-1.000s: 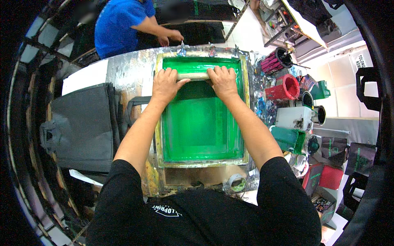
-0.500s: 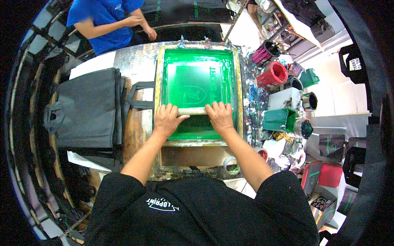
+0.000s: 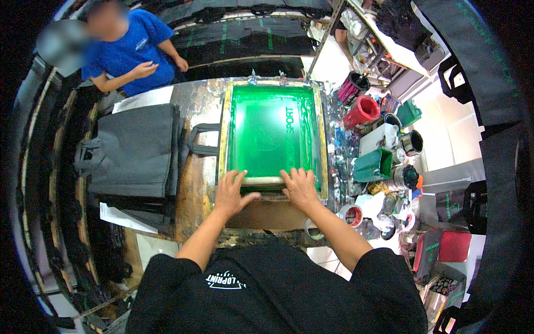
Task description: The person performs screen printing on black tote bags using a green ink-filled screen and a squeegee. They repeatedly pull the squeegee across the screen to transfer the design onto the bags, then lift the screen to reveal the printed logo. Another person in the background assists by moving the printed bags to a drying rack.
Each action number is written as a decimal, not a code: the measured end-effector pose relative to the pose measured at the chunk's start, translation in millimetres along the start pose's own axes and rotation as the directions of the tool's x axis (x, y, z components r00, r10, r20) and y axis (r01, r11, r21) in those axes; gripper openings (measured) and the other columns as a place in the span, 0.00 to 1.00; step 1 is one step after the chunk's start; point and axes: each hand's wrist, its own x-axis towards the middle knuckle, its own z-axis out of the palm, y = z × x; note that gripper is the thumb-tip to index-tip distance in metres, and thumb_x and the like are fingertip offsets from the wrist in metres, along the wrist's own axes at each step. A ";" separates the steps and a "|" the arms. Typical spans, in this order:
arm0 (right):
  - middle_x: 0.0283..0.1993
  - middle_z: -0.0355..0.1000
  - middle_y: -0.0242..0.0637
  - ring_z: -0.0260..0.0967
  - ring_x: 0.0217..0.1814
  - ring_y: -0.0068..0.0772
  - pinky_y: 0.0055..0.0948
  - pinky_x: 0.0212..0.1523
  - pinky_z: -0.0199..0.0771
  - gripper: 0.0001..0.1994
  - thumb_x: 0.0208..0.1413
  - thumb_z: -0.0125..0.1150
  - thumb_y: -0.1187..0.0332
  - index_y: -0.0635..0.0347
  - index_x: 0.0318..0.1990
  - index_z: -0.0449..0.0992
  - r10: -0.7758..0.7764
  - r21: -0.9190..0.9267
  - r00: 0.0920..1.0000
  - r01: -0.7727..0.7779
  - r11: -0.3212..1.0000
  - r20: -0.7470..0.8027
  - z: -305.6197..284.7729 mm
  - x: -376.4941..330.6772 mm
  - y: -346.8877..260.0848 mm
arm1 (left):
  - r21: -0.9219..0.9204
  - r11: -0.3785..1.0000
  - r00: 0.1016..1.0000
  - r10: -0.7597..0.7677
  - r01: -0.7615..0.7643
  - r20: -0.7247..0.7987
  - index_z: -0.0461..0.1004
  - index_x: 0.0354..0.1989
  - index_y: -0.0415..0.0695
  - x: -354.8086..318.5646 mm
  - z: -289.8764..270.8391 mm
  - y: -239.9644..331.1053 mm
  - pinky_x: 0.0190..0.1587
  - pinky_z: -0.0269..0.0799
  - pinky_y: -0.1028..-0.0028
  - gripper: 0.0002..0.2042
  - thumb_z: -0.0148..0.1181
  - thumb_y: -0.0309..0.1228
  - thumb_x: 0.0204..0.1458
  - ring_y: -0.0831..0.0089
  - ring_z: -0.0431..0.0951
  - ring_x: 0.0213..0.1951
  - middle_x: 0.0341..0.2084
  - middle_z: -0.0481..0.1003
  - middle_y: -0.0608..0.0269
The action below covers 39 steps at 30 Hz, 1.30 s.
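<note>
A wooden-framed printing screen (image 3: 224, 139) lies on the work table, its mesh coated with wet green ink (image 3: 261, 119). At the near end of the screen, a pale squeegee (image 3: 264, 181) spans between my hands. My left hand (image 3: 231, 195) grips its left end, fingers over the bar and thumb stuck out. On its right end, my right hand (image 3: 301, 190) is closed the same way. The squeegee's blade is hidden. A dark bag handle (image 3: 203, 140) pokes out from beneath the screen's left side.
A stack of dark fabric bags (image 3: 133, 150) lies left of the screen. To the right stand ink containers, including a red tub (image 3: 365, 111) and a green one (image 3: 372, 166). Tape rolls (image 3: 351, 215) lie near the right forearm. A person in a blue shirt (image 3: 142, 47) stands at far left.
Both hands have drawn the squeegee toward me, from mid-screen to its near end, and green ink now covers the near part. The view has shifted; the other person's arms have moved.
</note>
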 end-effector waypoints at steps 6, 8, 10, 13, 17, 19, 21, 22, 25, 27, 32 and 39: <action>0.60 0.67 0.40 0.62 0.68 0.44 0.61 0.66 0.54 0.26 0.55 0.71 0.65 0.42 0.63 0.74 0.028 0.045 0.978 -0.020 0.999 -0.206 15.2 -38.7 -20.5 | 0.219 0.902 0.917 -0.393 0.371 0.064 0.67 0.69 0.42 -80.4 13.9 -38.5 0.67 0.59 0.46 0.51 0.80 0.60 0.39 0.46 0.67 0.61 0.57 0.68 0.48; 0.58 0.70 0.37 0.65 0.66 0.43 0.62 0.65 0.54 0.25 0.55 0.69 0.66 0.42 0.62 0.74 0.060 0.112 0.989 -0.045 0.993 -0.133 17.5 -38.5 -22.5 | 0.218 0.887 0.892 -0.437 0.406 0.117 0.69 0.68 0.43 -87.0 23.7 -57.1 0.66 0.59 0.47 0.50 0.83 0.55 0.36 0.47 0.67 0.60 0.55 0.69 0.50; 0.56 0.72 0.36 0.67 0.63 0.42 0.62 0.65 0.55 0.23 0.57 0.65 0.67 0.41 0.61 0.75 0.071 0.173 0.993 -0.055 0.983 -0.091 20.5 -39.0 -18.8 | 0.136 0.892 0.864 -0.451 0.430 0.226 0.72 0.66 0.44 -87.1 29.9 -70.7 0.65 0.59 0.48 0.49 0.86 0.51 0.32 0.48 0.68 0.58 0.53 0.70 0.52; 0.53 0.73 0.34 0.70 0.61 0.41 0.62 0.65 0.56 0.23 0.57 0.66 0.66 0.41 0.61 0.75 0.078 0.177 0.992 -0.060 0.982 -0.094 11.7 -32.3 -15.7 | 0.103 0.912 0.916 -0.401 0.396 0.028 0.75 0.65 0.43 -84.9 17.7 -56.2 0.62 0.60 0.51 0.49 0.88 0.43 0.27 0.51 0.70 0.53 0.47 0.73 0.55; 0.53 0.72 0.34 0.70 0.59 0.40 0.61 0.64 0.55 0.25 0.54 0.69 0.65 0.42 0.61 0.75 0.058 0.195 0.990 -0.032 0.980 -0.131 -32.8 -25.7 -14.2 | -0.097 0.877 0.882 -0.465 0.471 0.075 0.73 0.66 0.38 -96.1 10.3 -59.1 0.63 0.66 0.54 0.50 0.89 0.38 0.27 0.50 0.76 0.53 0.47 0.78 0.50; 0.53 0.72 0.35 0.70 0.59 0.40 0.61 0.64 0.55 0.25 0.53 0.69 0.64 0.43 0.61 0.75 0.062 0.201 0.985 -0.028 0.979 -0.164 -59.5 -15.5 -13.6 | -0.369 0.797 0.859 -0.511 0.478 0.008 0.71 0.68 0.36 -91.2 4.1 -56.9 0.64 0.69 0.56 0.51 0.88 0.36 0.29 0.52 0.78 0.56 0.50 0.79 0.47; 0.52 0.72 0.37 0.70 0.57 0.40 0.61 0.64 0.54 0.27 0.52 0.71 0.60 0.45 0.62 0.75 0.064 0.177 0.975 -0.026 0.984 -0.214 -89.8 -1.7 -8.7 | -0.572 0.623 0.802 -0.587 0.534 0.111 0.67 0.72 0.36 -58.9 -26.4 -37.1 0.65 0.72 0.59 0.49 0.86 0.30 0.36 0.56 0.76 0.63 0.61 0.77 0.47; 0.51 0.72 0.37 0.70 0.56 0.40 0.60 0.64 0.54 0.27 0.52 0.71 0.58 0.45 0.61 0.75 0.060 0.149 0.958 -0.018 0.989 -0.279 -105.9 9.0 -5.5 | -0.581 0.672 0.827 -0.562 0.459 0.004 0.67 0.72 0.36 -38.5 -44.6 -26.5 0.64 0.73 0.60 0.48 0.85 0.30 0.39 0.58 0.77 0.61 0.61 0.77 0.49; 0.47 0.72 0.38 0.70 0.52 0.41 0.59 0.63 0.55 0.25 0.53 0.70 0.51 0.46 0.58 0.77 0.032 0.047 0.897 -0.013 0.999 -0.440 -158.5 53.6 7.8 | -0.656 0.699 0.822 -0.531 0.286 -0.208 0.64 0.73 0.35 22.4 -86.8 -1.0 0.61 0.73 0.65 0.42 0.80 0.29 0.50 0.64 0.78 0.57 0.60 0.76 0.54; 0.44 0.73 0.38 0.70 0.50 0.42 0.56 0.61 0.56 0.25 0.56 0.68 0.46 0.49 0.56 0.79 0.015 0.006 0.870 -0.013 1.000 -0.494 -198.5 92.0 16.4 | -0.772 0.611 0.791 -0.554 0.174 -0.260 0.61 0.75 0.36 63.4 -106.9 10.2 0.60 0.72 0.69 0.39 0.75 0.30 0.58 0.69 0.77 0.55 0.58 0.75 0.56; 0.35 0.74 0.37 0.72 0.41 0.41 0.47 0.49 0.57 0.26 0.61 0.62 0.37 0.51 0.44 0.82 -0.055 -0.064 0.760 0.017 0.998 -0.647 -237.4 157.9 43.1 | -0.577 0.808 0.786 -0.429 0.115 -0.445 0.45 0.80 0.33 101.4 -67.2 -35.4 0.58 0.69 0.68 0.48 0.74 0.34 0.60 0.70 0.71 0.51 0.55 0.70 0.57; 0.36 0.78 0.42 0.75 0.45 0.45 0.51 0.50 0.63 0.29 0.62 0.58 0.33 0.51 0.41 0.84 -0.021 -0.049 0.766 -0.014 0.999 -0.642 -252.3 182.8 57.5 | 0.274 0.696 0.713 -0.700 0.664 0.050 0.64 0.67 0.26 -18.7 52.9 -54.7 0.61 0.71 0.47 0.48 0.80 0.49 0.47 0.37 0.75 0.56 0.48 0.74 0.31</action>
